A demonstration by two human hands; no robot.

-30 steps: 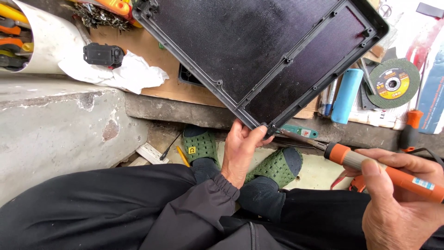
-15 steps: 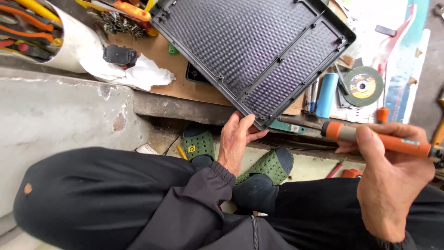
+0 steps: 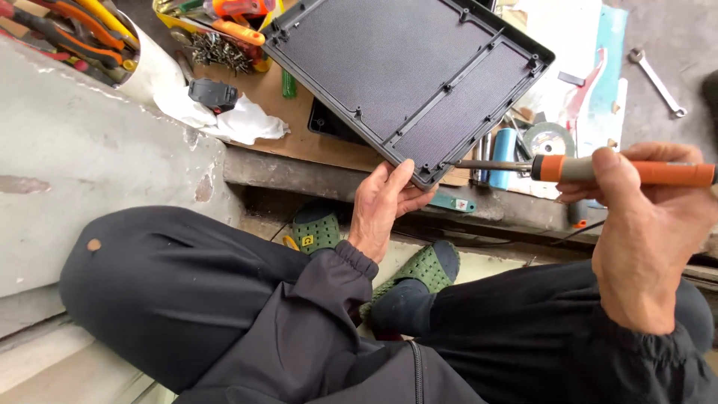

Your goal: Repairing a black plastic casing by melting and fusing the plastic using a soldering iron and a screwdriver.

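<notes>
Left hand (image 3: 385,206) pinches near corner of black panel (image 3: 404,71), fingers closed on its edge. Right hand (image 3: 643,217) fisted around orange-handled tool (image 3: 598,170), tip just right of that corner. Panel overhangs workbench (image 3: 292,153); open space below.

- Panel (image 3: 407,71): dark grey, rectangular plastic cover, ribbed inside face up, tilted, lying over the surface (image 3: 292,138); its near corner overhangs the surface edge.
- Screwdriver (image 3: 591,169): orange-and-grey handle, metal shaft level, tip at the panel's near corner.
</notes>
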